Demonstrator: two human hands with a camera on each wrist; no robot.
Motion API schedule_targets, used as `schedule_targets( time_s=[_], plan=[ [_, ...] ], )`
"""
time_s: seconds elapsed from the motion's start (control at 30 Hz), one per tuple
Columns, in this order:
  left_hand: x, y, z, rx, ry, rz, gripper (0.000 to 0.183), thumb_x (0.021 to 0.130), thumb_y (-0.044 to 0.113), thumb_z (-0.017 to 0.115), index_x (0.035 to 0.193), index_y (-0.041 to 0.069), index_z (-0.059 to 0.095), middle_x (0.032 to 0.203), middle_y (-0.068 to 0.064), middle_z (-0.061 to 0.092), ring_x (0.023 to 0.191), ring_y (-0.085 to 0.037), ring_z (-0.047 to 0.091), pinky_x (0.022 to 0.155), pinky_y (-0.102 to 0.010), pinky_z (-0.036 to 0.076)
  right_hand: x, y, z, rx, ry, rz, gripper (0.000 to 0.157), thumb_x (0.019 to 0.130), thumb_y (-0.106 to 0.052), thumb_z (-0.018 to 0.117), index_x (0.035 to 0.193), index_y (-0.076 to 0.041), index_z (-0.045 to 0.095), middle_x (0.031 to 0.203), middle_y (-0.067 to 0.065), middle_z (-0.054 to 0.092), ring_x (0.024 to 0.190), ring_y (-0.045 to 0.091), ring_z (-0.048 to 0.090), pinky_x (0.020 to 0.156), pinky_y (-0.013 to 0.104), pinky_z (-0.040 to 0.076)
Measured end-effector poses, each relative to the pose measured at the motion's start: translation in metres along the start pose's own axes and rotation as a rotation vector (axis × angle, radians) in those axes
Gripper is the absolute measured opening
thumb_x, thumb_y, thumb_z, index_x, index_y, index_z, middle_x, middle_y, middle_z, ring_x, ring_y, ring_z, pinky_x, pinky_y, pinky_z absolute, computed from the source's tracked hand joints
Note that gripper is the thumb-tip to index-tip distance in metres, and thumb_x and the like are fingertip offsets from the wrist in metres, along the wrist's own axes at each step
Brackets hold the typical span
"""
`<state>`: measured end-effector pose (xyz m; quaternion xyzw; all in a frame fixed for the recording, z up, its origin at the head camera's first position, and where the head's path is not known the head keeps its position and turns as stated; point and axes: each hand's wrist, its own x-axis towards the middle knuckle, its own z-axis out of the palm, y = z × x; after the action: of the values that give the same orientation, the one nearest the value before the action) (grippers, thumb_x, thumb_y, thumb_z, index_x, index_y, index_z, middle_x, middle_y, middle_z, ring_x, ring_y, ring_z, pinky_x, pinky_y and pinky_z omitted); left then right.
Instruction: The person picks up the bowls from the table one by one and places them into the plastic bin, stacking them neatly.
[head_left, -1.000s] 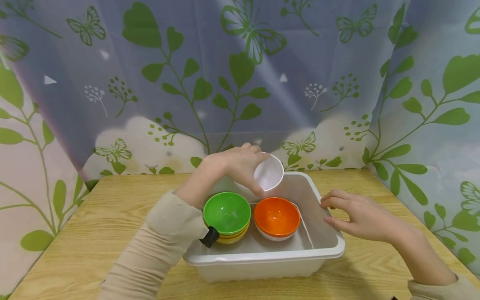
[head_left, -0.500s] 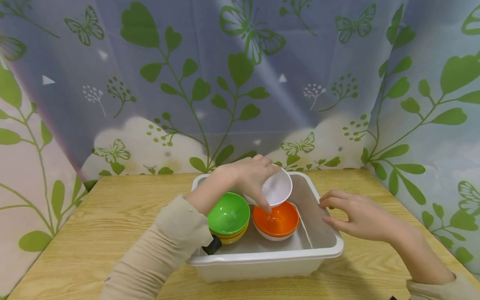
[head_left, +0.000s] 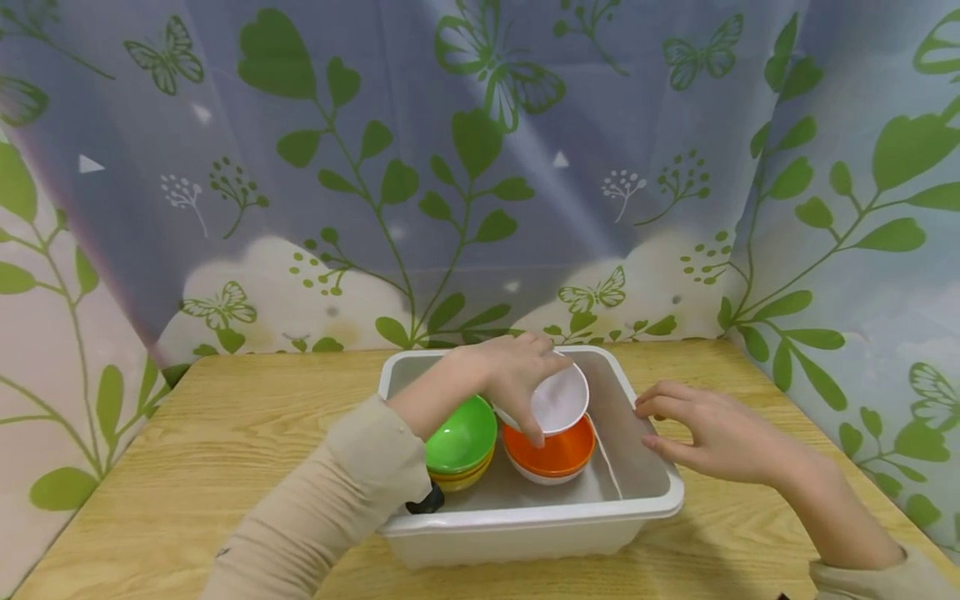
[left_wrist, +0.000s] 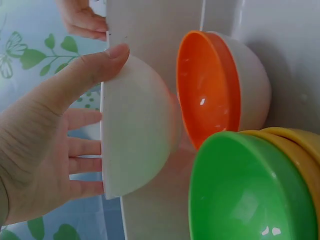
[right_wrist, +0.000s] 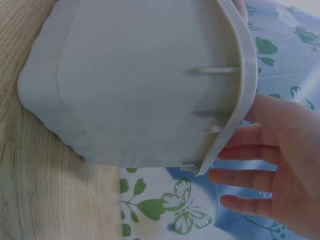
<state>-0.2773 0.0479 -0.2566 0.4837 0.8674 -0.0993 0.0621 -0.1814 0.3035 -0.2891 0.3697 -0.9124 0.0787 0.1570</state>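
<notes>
My left hand grips a white bowl at its rim, thumb on the near side and fingers across the far side. The bowl is tilted, above an orange bowl that sits in a white one inside the plastic tub. Left of these, a green bowl tops a stack with yellow bowls beneath, partly hidden by my left arm in the head view. My right hand rests its fingertips at the tub's right rim, its fingers fairly straight.
The tub stands on a wood-grain table. Behind and at both sides hangs a cloth printed with leaves and butterflies. A black strap piece shows at the left cuff.
My left hand has lowered the white bowl and brought it right and nearer, from the tub's back edge to over the orange bowl. The right hand stays at the rim.
</notes>
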Motion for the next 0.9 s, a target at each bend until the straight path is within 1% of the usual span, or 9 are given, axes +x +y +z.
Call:
schedule_targets(
  time_s=[0.17, 0.33, 0.6, 0.8, 0.9],
  plan=[
    [0.004, 0.003, 0.006, 0.030, -0.017, 0.016, 0.101, 0.068, 0.064, 0.067, 0.147, 0.021, 0.024, 0.141, -0.004, 0.035, 0.123, -0.021, 0.033, 0.098, -0.037, 0.035, 0.000, -0.001, -0.001, 0.005, -0.008, 0.008, 0.017, 0.081, -0.019, 0.070, 0.098, -0.016, 0.065, 0.103, -0.011, 0.057, 0.080, 0.002, 0.057, 0.067, 0.026, 0.049],
    [0.007, 0.006, 0.008, 0.039, -0.019, 0.023, 0.100, 0.067, 0.064, 0.068, 0.147, 0.025, 0.024, 0.141, -0.003, 0.034, 0.123, -0.021, 0.033, 0.097, -0.039, 0.035, 0.001, -0.002, -0.001, 0.006, 0.004, 0.000, 0.018, 0.080, -0.018, 0.071, 0.097, -0.015, 0.065, 0.102, -0.011, 0.057, 0.080, 0.002, 0.057, 0.066, 0.026, 0.049],
    [0.014, 0.011, 0.013, 0.028, -0.052, 0.075, 0.098, 0.068, 0.062, 0.069, 0.147, 0.025, 0.025, 0.144, -0.003, 0.030, 0.130, -0.020, 0.029, 0.101, -0.035, 0.033, 0.000, -0.001, 0.000, 0.013, -0.011, 0.015, 0.018, 0.082, -0.020, 0.070, 0.098, -0.015, 0.065, 0.104, -0.009, 0.057, 0.079, 0.001, 0.056, 0.066, 0.026, 0.048],
    [0.018, 0.015, 0.018, 0.063, -0.092, 0.058, 0.098, 0.067, 0.062, 0.070, 0.147, 0.028, 0.025, 0.142, -0.003, 0.032, 0.128, -0.018, 0.030, 0.094, -0.031, 0.038, -0.001, -0.001, -0.001, 0.022, -0.013, 0.016, 0.017, 0.082, -0.019, 0.069, 0.099, -0.015, 0.065, 0.104, -0.009, 0.057, 0.079, 0.001, 0.056, 0.065, 0.025, 0.048],
    [0.020, 0.017, 0.022, 0.086, -0.111, 0.055, 0.098, 0.067, 0.062, 0.070, 0.147, 0.029, 0.025, 0.142, -0.002, 0.033, 0.126, -0.017, 0.032, 0.093, -0.031, 0.039, -0.001, 0.000, -0.001, 0.025, -0.014, 0.019, 0.017, 0.083, -0.019, 0.069, 0.099, -0.015, 0.065, 0.104, -0.009, 0.057, 0.078, 0.001, 0.056, 0.065, 0.025, 0.048]
  ],
)
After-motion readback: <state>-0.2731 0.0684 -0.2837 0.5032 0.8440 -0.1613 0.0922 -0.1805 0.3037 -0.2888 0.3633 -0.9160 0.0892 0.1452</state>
